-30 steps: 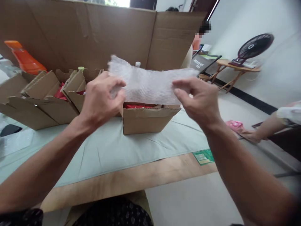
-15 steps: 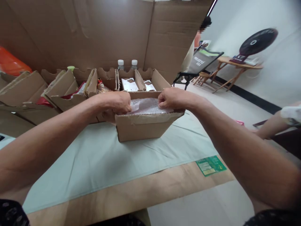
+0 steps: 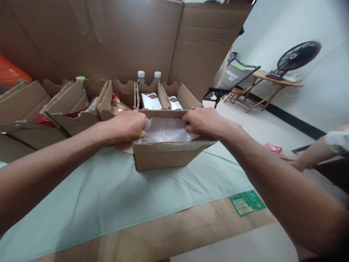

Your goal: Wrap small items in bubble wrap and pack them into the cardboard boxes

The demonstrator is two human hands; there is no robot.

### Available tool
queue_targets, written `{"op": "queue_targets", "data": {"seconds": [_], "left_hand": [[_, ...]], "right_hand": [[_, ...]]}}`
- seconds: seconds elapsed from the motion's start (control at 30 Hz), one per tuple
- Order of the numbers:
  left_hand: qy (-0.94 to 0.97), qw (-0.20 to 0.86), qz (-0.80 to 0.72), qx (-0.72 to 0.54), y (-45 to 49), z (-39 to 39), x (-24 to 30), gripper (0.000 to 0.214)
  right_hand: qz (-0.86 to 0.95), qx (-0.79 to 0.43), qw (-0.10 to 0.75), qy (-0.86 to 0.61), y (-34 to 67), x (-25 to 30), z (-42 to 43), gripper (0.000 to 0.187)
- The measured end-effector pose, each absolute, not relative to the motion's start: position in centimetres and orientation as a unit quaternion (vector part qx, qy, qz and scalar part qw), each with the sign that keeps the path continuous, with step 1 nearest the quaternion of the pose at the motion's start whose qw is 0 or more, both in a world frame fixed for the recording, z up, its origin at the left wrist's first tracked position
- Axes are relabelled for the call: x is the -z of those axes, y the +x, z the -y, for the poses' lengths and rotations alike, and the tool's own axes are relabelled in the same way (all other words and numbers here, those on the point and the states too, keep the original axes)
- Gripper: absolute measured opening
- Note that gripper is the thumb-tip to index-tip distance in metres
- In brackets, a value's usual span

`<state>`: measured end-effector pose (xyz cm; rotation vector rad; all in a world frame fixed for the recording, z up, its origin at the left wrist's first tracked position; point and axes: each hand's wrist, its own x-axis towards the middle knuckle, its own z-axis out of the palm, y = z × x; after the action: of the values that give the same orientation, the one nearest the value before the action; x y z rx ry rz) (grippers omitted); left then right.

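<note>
A small open cardboard box (image 3: 166, 157) stands on a pale green cloth (image 3: 114, 193) in front of me. A sheet of bubble wrap (image 3: 163, 131) lies inside it, over the contents. My left hand (image 3: 127, 128) is closed on the sheet's left end at the box's left rim. My right hand (image 3: 203, 123) is closed on the sheet's right end, fingers curled down into the box. Both hands press the sheet down into the box.
More open cardboard boxes (image 3: 68, 109) with red packets and white cartons (image 3: 151, 100) stand behind and to the left. Two water bottles (image 3: 148, 77) and a tall cardboard wall (image 3: 122, 40) stand at the back. Another person's arm (image 3: 313, 156) lies at the right. A fan (image 3: 297, 56) is beyond.
A second ago I held the bubble wrap stretched in the air above the box. I have lowered it into the box, and both hands now press it in.
</note>
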<state>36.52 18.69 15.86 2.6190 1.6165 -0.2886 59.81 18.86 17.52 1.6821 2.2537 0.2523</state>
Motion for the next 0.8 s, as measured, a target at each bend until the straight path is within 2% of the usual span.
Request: {"op": "queue_targets", "data": {"seconds": [0.13,0.3,0.37,0.47,0.53,0.67,0.8], "left_hand": [[0.868,0.016,-0.48,0.129,37.9,-19.0,-15.8,0.016],[0.859,0.063,-0.5,0.088,37.8,-19.9,-15.8,0.017],[0.859,0.093,-0.502,0.039,37.1,-20.1,-15.9,0.017],[0.839,0.154,-0.514,-0.095,35.6,-19.9,-16.6,0.02],[0.806,0.189,-0.532,-0.179,34.5,-19.7,-17.2,0.022],[0.776,0.232,-0.535,-0.241,33.1,-19.4,-17.4,0.021],[0.786,0.237,-0.514,-0.248,32.6,-18.9,-16.9,0.023]], "right_hand": [[-0.791,-0.106,0.188,0.573,59.0,-17.3,-19.0,0.022],[-0.812,-0.072,0.124,0.565,59.9,-16.9,-19.5,0.024],[-0.821,-0.038,0.047,0.567,60.4,-17.0,-19.5,0.025],[-0.822,0.069,-0.14,0.547,61.1,-17.7,-19.4,0.021],[-0.805,0.133,-0.223,0.534,61.4,-18.3,-19.4,0.019],[-0.776,0.2,-0.232,0.552,61.6,-18.9,-19.4,0.014],[-0.772,0.205,-0.23,0.556,62.0,-18.9,-19.2,0.011]]}}
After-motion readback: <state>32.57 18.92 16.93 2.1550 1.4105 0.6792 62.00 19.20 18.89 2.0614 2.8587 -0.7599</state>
